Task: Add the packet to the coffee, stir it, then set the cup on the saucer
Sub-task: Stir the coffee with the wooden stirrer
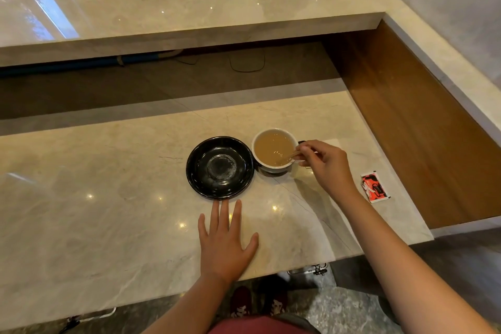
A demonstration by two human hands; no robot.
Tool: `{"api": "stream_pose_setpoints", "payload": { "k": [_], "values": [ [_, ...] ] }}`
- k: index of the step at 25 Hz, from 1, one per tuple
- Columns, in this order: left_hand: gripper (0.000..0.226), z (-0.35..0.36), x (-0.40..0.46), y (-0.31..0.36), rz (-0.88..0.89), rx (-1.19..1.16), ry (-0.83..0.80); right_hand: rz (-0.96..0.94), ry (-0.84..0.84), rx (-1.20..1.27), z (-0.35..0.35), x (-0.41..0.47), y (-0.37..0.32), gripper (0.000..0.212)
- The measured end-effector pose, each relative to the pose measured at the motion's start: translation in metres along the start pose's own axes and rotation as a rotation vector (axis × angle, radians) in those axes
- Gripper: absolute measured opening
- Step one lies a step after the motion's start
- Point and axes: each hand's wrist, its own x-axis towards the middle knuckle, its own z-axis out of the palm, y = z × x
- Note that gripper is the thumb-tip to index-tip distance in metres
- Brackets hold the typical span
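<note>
A white cup of light brown coffee stands on the marble counter, just right of an empty black saucer. My right hand hovers at the cup's right rim, pinching a thin wooden stirrer whose tip dips into the coffee. The cup's dark handle is mostly hidden behind that hand. My left hand lies flat on the counter with fingers spread, just below the saucer and not touching it. A red and white packet lies on the counter to the right of my right wrist.
The marble counter ends at a front edge close to my body and at a wooden side panel on the right. A higher marble shelf runs across the back, with cables in the dark gap beneath it.
</note>
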Motion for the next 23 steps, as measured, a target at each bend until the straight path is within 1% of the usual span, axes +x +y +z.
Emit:
{"api": "stream_pose_setpoints", "payload": {
  "k": [3, 6, 9, 14, 16, 20, 23],
  "values": [
    [0.073, 0.000, 0.000, 0.000, 0.000, -0.001, -0.002, 0.016, 0.075, 0.065, 0.021, -0.003, -0.002, 0.016],
    [0.073, 0.000, 0.000, 0.000, -0.002, 0.002, -0.001, -0.052, 0.144, 0.019, 0.033, 0.005, -0.004, 0.017],
    [0.073, 0.000, 0.000, 0.000, -0.004, 0.005, -0.002, -0.143, 0.153, -0.073, 0.030, 0.015, -0.004, 0.017],
    [0.073, 0.001, 0.000, 0.000, -0.004, 0.000, 0.000, -0.378, 0.064, -0.384, 0.007, 0.024, -0.001, 0.017],
    [0.073, 0.001, 0.001, 0.000, -0.002, 0.000, 0.002, -0.430, 0.002, -0.471, -0.002, 0.024, -0.002, 0.016],
    [0.073, 0.001, 0.001, 0.000, -0.006, 0.006, 0.000, -0.395, -0.114, -0.498, -0.011, 0.023, -0.012, 0.015],
    [0.073, 0.001, 0.000, 0.000, -0.005, 0.006, -0.002, -0.289, -0.144, -0.426, -0.008, 0.019, -0.020, 0.016]
  ]
}}
